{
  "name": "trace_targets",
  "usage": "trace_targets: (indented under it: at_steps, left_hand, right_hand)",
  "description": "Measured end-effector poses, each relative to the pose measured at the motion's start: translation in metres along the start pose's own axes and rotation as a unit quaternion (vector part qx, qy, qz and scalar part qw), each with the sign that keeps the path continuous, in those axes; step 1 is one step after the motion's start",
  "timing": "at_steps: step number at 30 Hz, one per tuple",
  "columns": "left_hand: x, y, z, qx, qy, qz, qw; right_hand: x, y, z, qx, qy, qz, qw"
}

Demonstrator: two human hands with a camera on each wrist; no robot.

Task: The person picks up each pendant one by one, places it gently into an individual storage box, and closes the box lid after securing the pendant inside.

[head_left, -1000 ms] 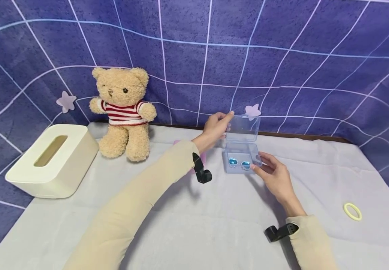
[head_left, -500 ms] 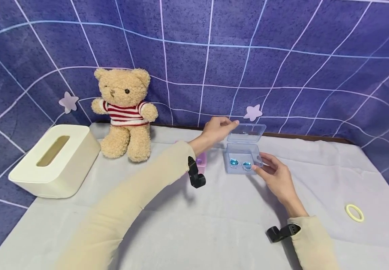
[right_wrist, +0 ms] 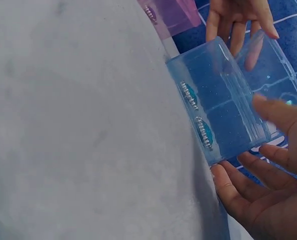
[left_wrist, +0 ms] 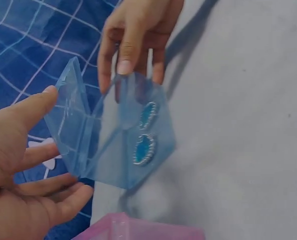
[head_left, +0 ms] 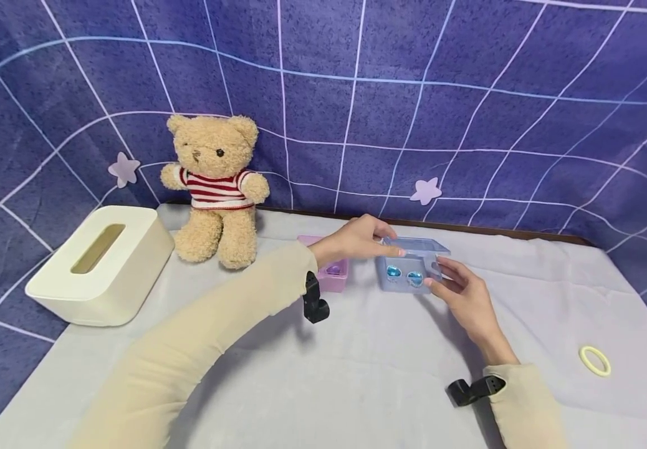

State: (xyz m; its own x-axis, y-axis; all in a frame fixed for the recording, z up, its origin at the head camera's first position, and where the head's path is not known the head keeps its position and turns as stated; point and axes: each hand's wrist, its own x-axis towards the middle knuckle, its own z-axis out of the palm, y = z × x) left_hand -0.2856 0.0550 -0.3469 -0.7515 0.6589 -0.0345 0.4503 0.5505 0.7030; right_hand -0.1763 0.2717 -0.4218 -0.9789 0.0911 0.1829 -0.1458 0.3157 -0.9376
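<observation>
A clear blue plastic box (head_left: 391,285) stands on the table, its hinged lid (head_left: 417,244) tilted partway over it. Two blue, gem-like ornaments with silvery beaded rims, one of them the left ornament (head_left: 393,272), lie inside. My left hand (head_left: 359,238) touches the lid at its left side, thumb at the edge and the other fingers loosely extended. My right hand (head_left: 469,305) holds the box by its right side, thumb in front and fingers along the side. In the left wrist view the lid (left_wrist: 68,115) stands apart from the box rim.
Left of the blue box is a pink box (head_left: 331,284) with a purple ornament in it, partly behind my left forearm. A teddy bear (head_left: 217,187) and a cream tissue box (head_left: 101,268) stand at the left. A yellow ring (head_left: 595,361) lies at the right.
The blue lid has swung from upright down and forward over the box, my left hand moving down with it. My right hand has kept its hold. More of the pink box shows now.
</observation>
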Motion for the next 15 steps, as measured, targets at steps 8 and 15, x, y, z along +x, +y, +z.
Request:
trace_targets:
  at_steps: [8, 15]
  left_hand:
    - [-0.005, -0.002, 0.013, 0.1, 0.021, 0.052, 0.9934]
    - [-0.011, 0.001, 0.022, 0.141, 0.034, 0.055, 0.9879]
  right_hand:
    - [0.0, -0.003, -0.001, 0.012, 0.002, 0.036, 0.999]
    - [0.001, -0.006, 0.007, 0.036, 0.035, 0.036, 0.998]
